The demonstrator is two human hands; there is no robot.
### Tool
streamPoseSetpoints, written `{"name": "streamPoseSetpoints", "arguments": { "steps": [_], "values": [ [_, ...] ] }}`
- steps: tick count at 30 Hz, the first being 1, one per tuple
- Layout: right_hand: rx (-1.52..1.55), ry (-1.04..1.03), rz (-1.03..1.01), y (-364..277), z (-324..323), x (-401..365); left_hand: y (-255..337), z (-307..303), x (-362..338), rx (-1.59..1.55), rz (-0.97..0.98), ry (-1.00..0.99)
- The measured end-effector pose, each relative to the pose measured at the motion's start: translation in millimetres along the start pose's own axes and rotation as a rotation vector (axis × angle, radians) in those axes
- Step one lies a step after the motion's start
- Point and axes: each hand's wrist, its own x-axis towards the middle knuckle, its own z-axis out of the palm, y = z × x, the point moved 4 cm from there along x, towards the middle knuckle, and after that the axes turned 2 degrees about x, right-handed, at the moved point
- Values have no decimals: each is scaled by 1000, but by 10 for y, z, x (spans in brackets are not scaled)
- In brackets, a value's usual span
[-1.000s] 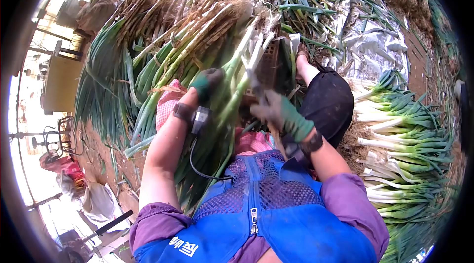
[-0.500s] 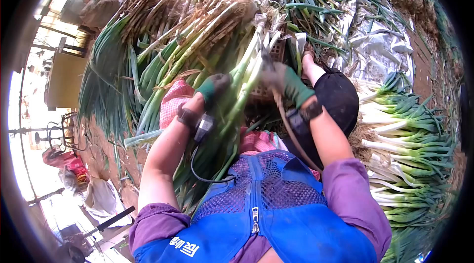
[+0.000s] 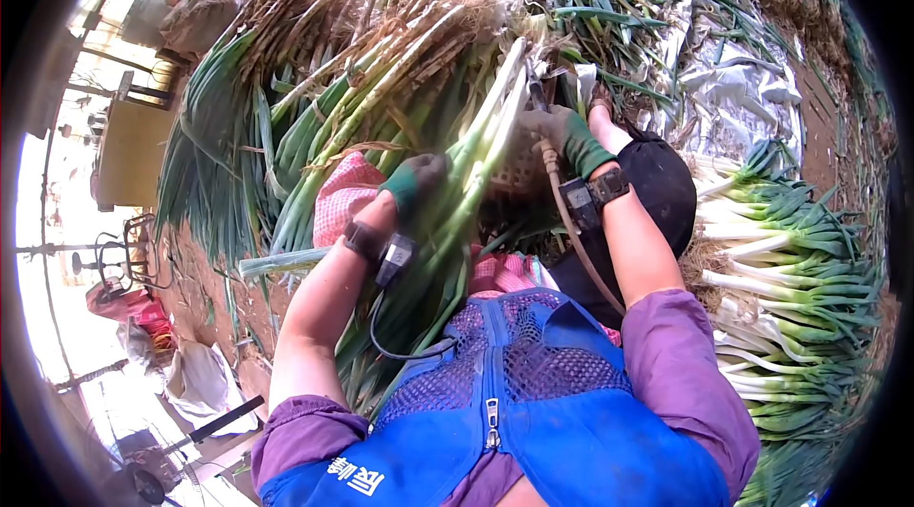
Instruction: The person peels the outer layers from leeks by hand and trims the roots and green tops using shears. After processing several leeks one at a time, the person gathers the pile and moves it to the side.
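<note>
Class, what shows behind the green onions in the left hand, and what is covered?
Behind the green onions in the left hand, part of a brown perforated crate shows. The onions and the right hand cover some of it, so its full outline cannot be seen.

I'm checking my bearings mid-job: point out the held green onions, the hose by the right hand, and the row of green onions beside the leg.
Held green onions (image 3: 486, 159): head view, on a pale stalk.
Hose (image 3: 575, 245): head view, middle stretch.
Row of green onions (image 3: 783, 321): head view, on the stems.
</note>
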Motion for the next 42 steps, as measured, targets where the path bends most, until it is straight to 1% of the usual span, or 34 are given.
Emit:
{"name": "streamPoseSetpoints", "arguments": {
  "steps": [1,2,3,5,6,8,9,11,12,14,15,16,18,19,20,21,22,24,25,27,29,31,33,35,36,37,38,39,40,41,42],
  "values": [
    [110,-8,22,-24,12,-20,-41,-24,-1,9,12,-12],
    [56,9,21,-23,10,-4,-83,-23,2,16,21,-25],
    [1,29,20,-3,-5,47,17,-18,-100,47,-18,-33],
    [-181,-6,-104,75,-38,226,-30,20,-89,-18,13,-37],
    [-306,-63,-229,186,-72,370,-41,22,-95,-50,30,-35],
    [-406,-125,-311,204,-46,438,50,29,-142,45,50,1],
    [-383,-130,-266,171,-45,396,74,42,-160,64,54,7],
    [-21,-130,-18,98,-108,263,42,74,-115,71,50,8],
    [157,-98,100,53,-139,183,11,71,-68,114,76,17],
    [180,-144,65,-78,-49,83,-50,59,4,197,126,34],
    [28,-164,-72,57,-131,280,-61,67,18,221,152,47],
    [-125,-184,-208,359,-279,645,-66,78,25,244,177,59],
    [-214,-255,-409,326,-297,689,-33,73,13,287,206,78],
    [-150,-307,-470,300,-346,607,-12,80,-8,306,210,81],
    [-159,-301,-435,306,-347,591,4,101,-30,324,213,82],
    [-168,-295,-399,365,-369,613,153,116,-151,383,185,91],
    [-251,-231,-271,437,-349,710,144,135,-159,397,190,80],
    [-416,-180,-264,473,-334,775,145,138,-158,424,202,63],
    [-497,-193,-385,379,-262,611,128,155,-153,424,219,89],
    [-678,-98,-514,16,-123,110,206,189,-199,440,213,72],
    [-547,-60,-342,253,-192,338,366,217,-286,494,241,77],
    [-508,-74,-368,336,-221,413,493,245,-383,591,293,102],
    [-342,-67,-331,339,-280,533,476,260,-365,663,335,105],
    [-339,-57,-230,387,-303,555,428,270,-301,754,410,118],
    [-337,-52,-179,364,-297,532,481,243,-298,762,364,76],
    [-248,-84,2,-15,-152,146,596,197,-310,767,316,36],
    [-158,-117,185,-201,18,-150,651,152,-274,771,266,-5],
    [-196,-163,119,-207,146,-231,554,10,-74,683,156,-82],
    [-244,-155,47,-100,177,-279,675,-91,-32,645,72,-93],
    [-294,-143,-24,7,207,-328,476,-250,300,653,181,82],
    [-374,-123,-8,-173,262,-570,451,-383,452,600,300,210]
  ]
}}
